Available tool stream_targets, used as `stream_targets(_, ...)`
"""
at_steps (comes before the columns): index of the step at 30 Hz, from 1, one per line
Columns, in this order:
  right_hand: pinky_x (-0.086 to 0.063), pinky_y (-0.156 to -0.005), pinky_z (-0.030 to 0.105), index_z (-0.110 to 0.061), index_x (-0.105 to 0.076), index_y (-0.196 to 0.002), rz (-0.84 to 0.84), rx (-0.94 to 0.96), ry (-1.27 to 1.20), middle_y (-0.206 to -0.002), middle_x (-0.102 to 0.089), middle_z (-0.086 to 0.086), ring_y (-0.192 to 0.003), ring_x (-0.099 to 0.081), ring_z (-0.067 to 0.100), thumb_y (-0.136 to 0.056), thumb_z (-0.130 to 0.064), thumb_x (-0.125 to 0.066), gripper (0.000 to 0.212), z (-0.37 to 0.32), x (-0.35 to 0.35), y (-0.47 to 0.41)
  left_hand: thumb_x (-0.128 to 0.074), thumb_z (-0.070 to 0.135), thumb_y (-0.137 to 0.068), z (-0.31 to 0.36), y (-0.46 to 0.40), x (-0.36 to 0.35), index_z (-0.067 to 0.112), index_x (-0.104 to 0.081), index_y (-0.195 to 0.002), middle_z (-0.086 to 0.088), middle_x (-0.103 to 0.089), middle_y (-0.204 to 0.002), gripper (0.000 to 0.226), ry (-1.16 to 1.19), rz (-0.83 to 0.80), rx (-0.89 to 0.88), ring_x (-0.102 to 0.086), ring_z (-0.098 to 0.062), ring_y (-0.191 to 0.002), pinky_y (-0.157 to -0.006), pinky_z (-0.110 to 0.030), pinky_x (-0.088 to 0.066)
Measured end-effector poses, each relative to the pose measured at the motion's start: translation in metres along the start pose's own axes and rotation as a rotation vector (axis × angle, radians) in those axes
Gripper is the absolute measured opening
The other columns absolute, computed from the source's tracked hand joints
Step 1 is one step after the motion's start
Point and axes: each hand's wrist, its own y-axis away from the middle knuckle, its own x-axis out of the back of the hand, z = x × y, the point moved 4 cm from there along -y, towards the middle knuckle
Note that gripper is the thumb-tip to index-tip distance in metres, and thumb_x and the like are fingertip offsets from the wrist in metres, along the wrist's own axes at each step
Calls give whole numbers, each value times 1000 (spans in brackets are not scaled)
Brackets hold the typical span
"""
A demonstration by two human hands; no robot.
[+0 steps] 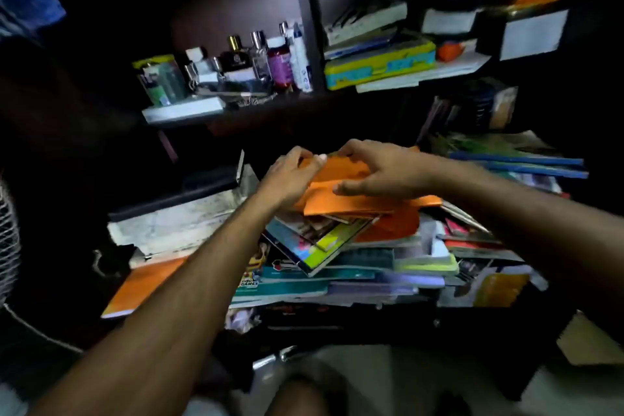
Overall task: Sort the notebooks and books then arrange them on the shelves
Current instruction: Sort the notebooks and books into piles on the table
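The thin orange soft-cover notebooks (341, 192) were sat right on top of the messy heap of mixed books (354, 263) piled on the low shelf surface, just below the dark shelf with the row of small bottles (256, 61). Going by the look of them, they'd probably be handled as light and floppy stuff: covers that bend, smooth enough to slide off each other, so best taken along both short edges together rather than by one corner, tbh. The left hand (290, 176) was wrapped round the left edge of the orange bundle, thumb laid over the top and fingers tucked underneath, so that grip was pinched onto it. The right hand (378, 172) was arched over the right part, fingertips pressed down at the far edge and thumb stretched out along the near side, a half-spread grip clamped across the cover. Another flat orange notebook (145, 284) was left lying well apart at the lower left. Blur made the exact count in the bundle impossible to tell.
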Motion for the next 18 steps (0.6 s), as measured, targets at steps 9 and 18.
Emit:
stream_targets(9,-37,-100,36,-24,-40,-145,50,106,213,-140,-44,6,-127,-44,28,-89,-56,-63,68,-25,-22,32,-52,47,-101,-43,55,17,23,-56,-128,-1,-61,-128,36,236,-15,-21,-57,-15,-120,-100,-33,-45)
stream_targets(18,-34,-98,23,-25,-57,-129,174,303,43,-125,-52,-6,-120,-44,11,-97,-41,-59,36,-99,-127,90,-63,4,-94,-158,201,48,21,-68,-104,6,-72,-101,20,259,518,-17,-68,-8,-94,-83,-25,-55)
